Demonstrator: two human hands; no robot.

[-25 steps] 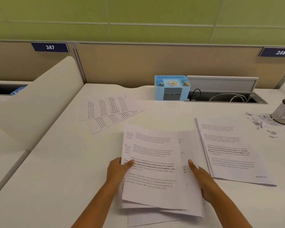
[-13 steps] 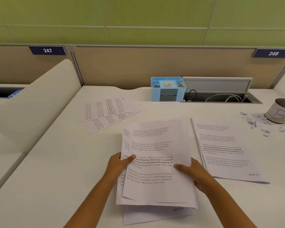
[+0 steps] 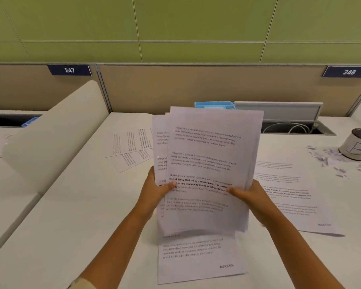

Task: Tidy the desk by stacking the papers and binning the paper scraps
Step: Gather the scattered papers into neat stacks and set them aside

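Both thumbs pinch the front of a loose sheaf of white printed sheets [image 3: 208,163], the left hand [image 3: 154,190] and right hand [image 3: 252,197] clamping its side edges with fingers [image 3: 171,185] curled behind. The sheaf stands nearly upright, long axis vertical, above one sheet marked DUPLICATE [image 3: 200,261] lying flat on the white bench [image 3: 92,215]. A flat pile [image 3: 288,197] lies just right, nearer the right hand; two sheets [image 3: 129,149] lie far left. White paper scraps [image 3: 329,157] litter the bench beside a grey tin [image 3: 356,146], contents unseen.
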